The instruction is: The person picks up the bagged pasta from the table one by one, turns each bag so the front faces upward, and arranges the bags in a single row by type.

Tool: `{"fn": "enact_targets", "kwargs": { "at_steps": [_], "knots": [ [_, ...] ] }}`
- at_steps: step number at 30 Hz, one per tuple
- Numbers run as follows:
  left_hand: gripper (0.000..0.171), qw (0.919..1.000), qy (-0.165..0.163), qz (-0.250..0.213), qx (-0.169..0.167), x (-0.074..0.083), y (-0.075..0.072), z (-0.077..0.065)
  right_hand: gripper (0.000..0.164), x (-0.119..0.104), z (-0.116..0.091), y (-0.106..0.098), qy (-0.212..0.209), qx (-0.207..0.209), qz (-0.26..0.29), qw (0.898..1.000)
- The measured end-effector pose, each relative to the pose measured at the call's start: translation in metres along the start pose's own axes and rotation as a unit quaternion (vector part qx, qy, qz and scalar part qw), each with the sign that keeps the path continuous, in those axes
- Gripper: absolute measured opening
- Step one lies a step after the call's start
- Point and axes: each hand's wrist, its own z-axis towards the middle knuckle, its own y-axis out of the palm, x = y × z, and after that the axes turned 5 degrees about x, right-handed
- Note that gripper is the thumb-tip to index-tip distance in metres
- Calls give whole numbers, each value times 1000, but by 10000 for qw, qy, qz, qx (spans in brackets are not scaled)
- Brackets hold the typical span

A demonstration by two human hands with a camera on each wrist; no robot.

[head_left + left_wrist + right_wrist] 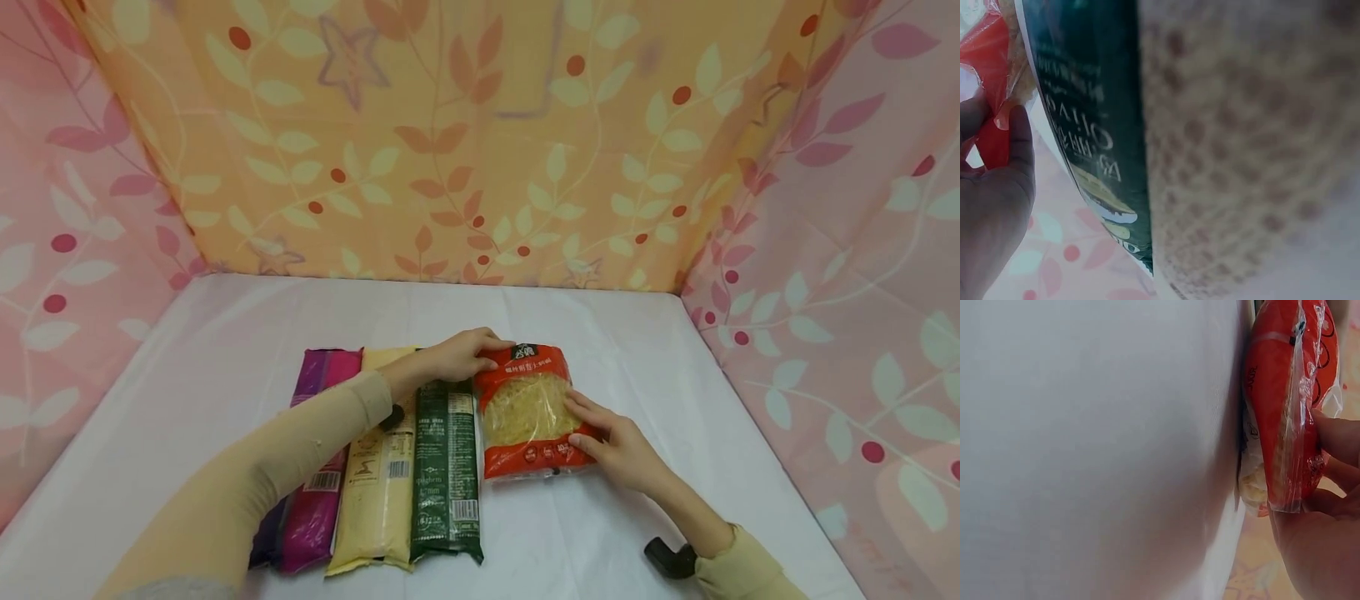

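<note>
Pinching the red bag [525, 408] with the left hand [459, 354] and gripping its edge with the right hand [624, 443], could skew the green packet [445, 475] by pushing leftward.

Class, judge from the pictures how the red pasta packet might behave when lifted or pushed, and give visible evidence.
The red packet would probably sag and change shape, since small pasta pieces show through its thin, creased film. Its surface looks glossy, with bright highlights, so it may feel slippery. Being broad and flattish, it seems likelier to slide than roll.
</note>
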Motion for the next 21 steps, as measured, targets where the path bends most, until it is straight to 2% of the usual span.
{"fn": "enact_targets", "kwargs": {
  "at_steps": [5,10,21],
  "knots": [
    [49,9997,-155,-145,107,-5,-2,12,54,1,11,-2,31,108,-17,9999],
    [48,9996,-212,-27,161,-11,-9,24,51,5,25,-5,188,108,46,9998],
    [48,9973,-630,146,334,-25,-24,51,50,18,70,-11,353,-14,-1,9994]
  ]
}}
